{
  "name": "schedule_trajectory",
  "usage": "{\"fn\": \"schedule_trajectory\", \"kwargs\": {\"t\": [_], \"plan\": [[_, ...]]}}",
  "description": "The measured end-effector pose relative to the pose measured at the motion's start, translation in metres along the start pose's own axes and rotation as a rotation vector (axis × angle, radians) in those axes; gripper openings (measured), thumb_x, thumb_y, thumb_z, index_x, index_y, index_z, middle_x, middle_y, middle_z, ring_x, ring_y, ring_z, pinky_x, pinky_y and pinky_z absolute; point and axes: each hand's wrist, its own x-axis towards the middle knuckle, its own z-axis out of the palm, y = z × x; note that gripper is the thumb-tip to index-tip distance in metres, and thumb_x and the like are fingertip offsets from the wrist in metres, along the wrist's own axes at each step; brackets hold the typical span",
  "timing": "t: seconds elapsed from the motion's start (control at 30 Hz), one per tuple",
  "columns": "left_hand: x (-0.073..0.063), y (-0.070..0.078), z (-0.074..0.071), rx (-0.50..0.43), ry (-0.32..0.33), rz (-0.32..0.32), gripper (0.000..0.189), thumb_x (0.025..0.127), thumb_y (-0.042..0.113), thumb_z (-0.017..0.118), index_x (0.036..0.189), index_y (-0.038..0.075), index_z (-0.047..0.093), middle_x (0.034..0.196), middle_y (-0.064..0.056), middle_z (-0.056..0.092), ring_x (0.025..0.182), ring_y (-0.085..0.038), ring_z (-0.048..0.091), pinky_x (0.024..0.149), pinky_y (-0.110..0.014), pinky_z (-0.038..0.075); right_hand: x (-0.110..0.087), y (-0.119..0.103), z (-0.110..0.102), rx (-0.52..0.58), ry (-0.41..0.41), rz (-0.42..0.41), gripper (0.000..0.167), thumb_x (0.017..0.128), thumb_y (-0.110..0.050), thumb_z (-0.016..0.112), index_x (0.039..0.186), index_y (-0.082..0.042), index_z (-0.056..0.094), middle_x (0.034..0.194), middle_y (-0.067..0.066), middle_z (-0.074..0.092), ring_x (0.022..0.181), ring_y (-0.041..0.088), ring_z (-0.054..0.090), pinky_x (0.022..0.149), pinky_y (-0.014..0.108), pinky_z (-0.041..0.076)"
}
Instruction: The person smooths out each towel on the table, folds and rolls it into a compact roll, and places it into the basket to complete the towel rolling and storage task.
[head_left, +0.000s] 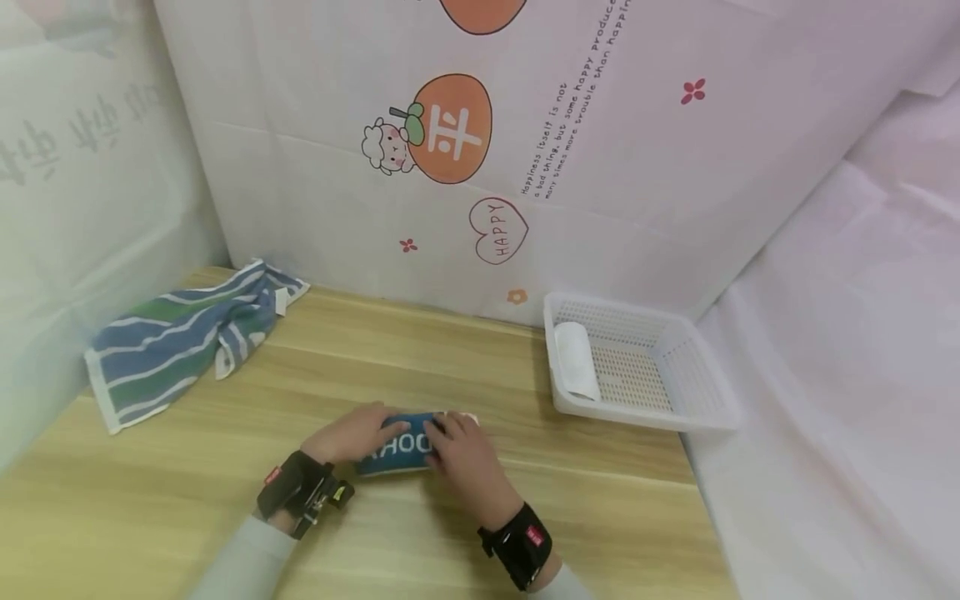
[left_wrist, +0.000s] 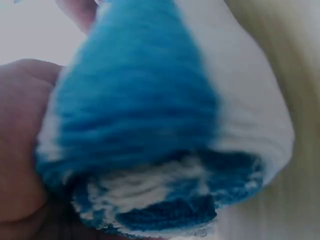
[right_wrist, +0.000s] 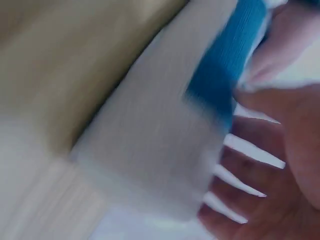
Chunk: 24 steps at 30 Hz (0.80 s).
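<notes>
A blue-and-white towel [head_left: 401,450] with white lettering lies on the wooden table in front of me, rolled into a short bundle. My left hand [head_left: 351,435] grips its left part, and my right hand [head_left: 474,468] holds its right part. The left wrist view shows the coiled end of the towel [left_wrist: 145,110] close up, with part of the left hand [left_wrist: 22,145] beside it. Seen from the right wrist, the fingers of the right hand [right_wrist: 280,150] lie along the towel's far side, with the thumb at the blue patch.
A striped blue, green and white cloth [head_left: 172,342] lies crumpled at the table's back left. At the back right stands a white plastic basket [head_left: 637,421] with a white roll [head_left: 576,360] inside. Printed white sheeting [head_left: 337,183] closes off the back and sides.
</notes>
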Motion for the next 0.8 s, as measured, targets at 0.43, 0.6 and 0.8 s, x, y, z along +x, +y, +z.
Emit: {"fn": "schedule_trajectory", "kwargs": {"t": [0.43,0.6,0.8], "plan": [[-0.001,0.015,0.025,0.432,0.275,0.120,0.073,0.078,0.033,0.088,0.135,-0.001,0.058,0.130,-0.022,0.062,0.124,-0.041,0.055,0.112,-0.063,0.035,0.036,0.015,0.018,0.088,-0.096,0.014,0.070,0.085,-0.034,0.084,0.142,-0.006,0.055,0.134,0.009,0.065,0.124,0.029,0.060,0.108,0.052,0.046],[0.011,0.000,0.027,0.416,0.287,0.166,0.067,0.066,0.026,0.091,0.123,0.003,0.064,0.117,-0.012,0.068,0.111,-0.032,0.062,0.103,-0.056,0.044,0.040,0.014,0.022,0.069,-0.096,0.006,0.071,0.078,-0.029,0.089,0.136,-0.004,0.056,0.121,0.011,0.068,0.113,0.029,0.063,0.102,0.048,0.049],[0.024,-0.009,0.022,0.359,0.246,0.161,0.066,0.048,0.022,0.091,0.108,0.013,0.066,0.102,-0.001,0.069,0.094,-0.023,0.063,0.090,-0.047,0.049,0.044,0.017,0.029,0.057,-0.070,0.027,0.069,0.068,-0.029,0.091,0.126,-0.007,0.061,0.108,0.006,0.070,0.100,0.024,0.065,0.096,0.043,0.052]]}}
